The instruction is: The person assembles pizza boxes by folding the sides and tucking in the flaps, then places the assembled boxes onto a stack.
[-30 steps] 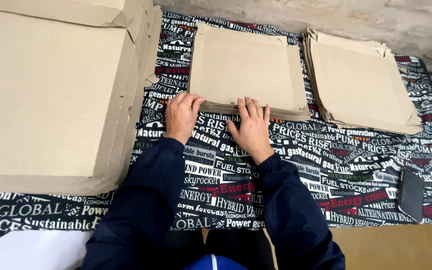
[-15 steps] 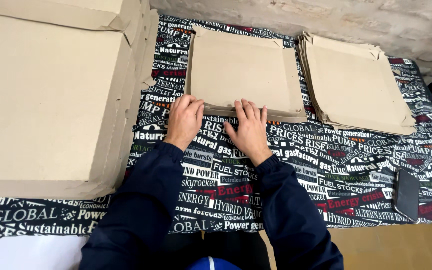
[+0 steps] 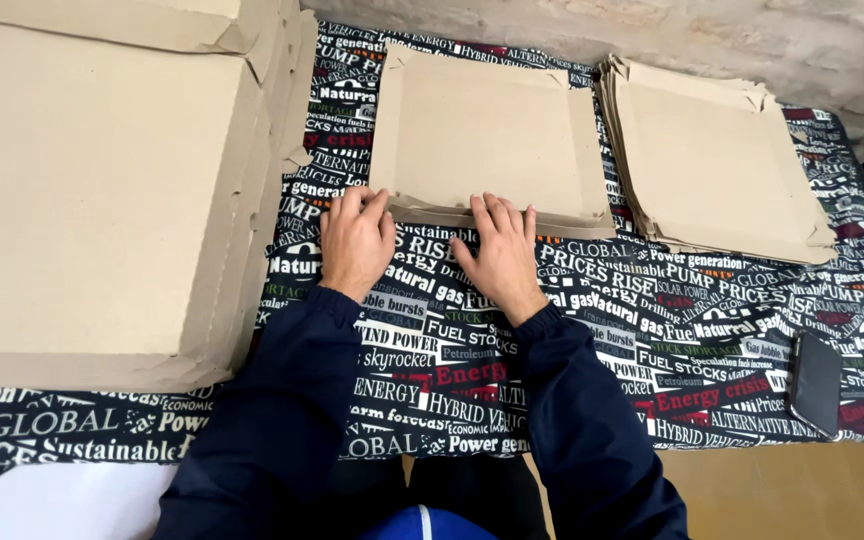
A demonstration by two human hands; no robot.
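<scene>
A flat brown cardboard box blank (image 3: pixel 487 140) lies in the middle of the table on a black cloth printed with words (image 3: pixel 712 330). My left hand (image 3: pixel 355 240) rests palm down at the blank's near left edge, fingertips touching the folded flap. My right hand (image 3: pixel 502 255) lies palm down beside it, its fingers on the same near edge. Both hands are flat with fingers spread slightly, and neither grips anything. Dark blue sleeves cover both arms.
A stack of cardboard blanks (image 3: pixel 717 160) sits at the right. A tall pile of large folded cardboard boxes (image 3: pixel 92 190) fills the left side. A dark phone (image 3: pixel 815 382) lies near the table's right front edge. A pale stone wall (image 3: pixel 652 30) runs behind.
Both hands have stayed on the near edge of the middle blank, with only slight finger movement. The view has shifted a little.
</scene>
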